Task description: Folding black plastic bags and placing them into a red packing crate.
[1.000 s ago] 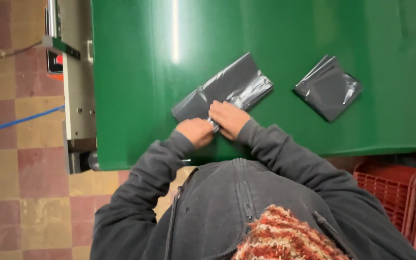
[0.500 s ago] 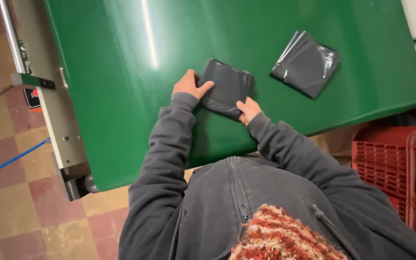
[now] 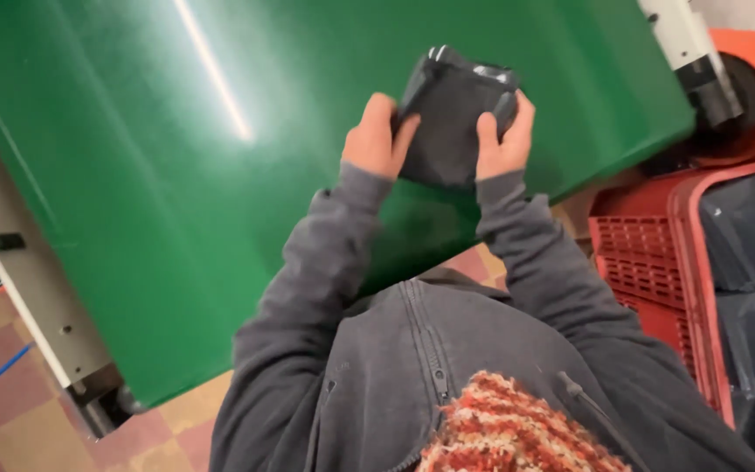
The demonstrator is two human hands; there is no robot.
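Dark grey plastic pouch point(image 3: 452, 118) (folded, glossy) was lifted above the green worktop point(image 3: 176, 175), left hand point(image 3: 377, 140) and right hand point(image 3: 504, 140) clamping its side edges to keep it folded; red crate point(image 3: 657, 253) right.

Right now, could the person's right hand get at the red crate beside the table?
Probably yes, but not freely: the right hand grips the dark folded packet together with the left hand. The red crate sits just below that elbow, with nothing between.

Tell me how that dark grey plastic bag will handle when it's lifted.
Probably floppy: the dark grey plastic bag creases where the left hand and right hand grip it. Likely light, since fingertips alone hold it. Its glossy film may be slippery.
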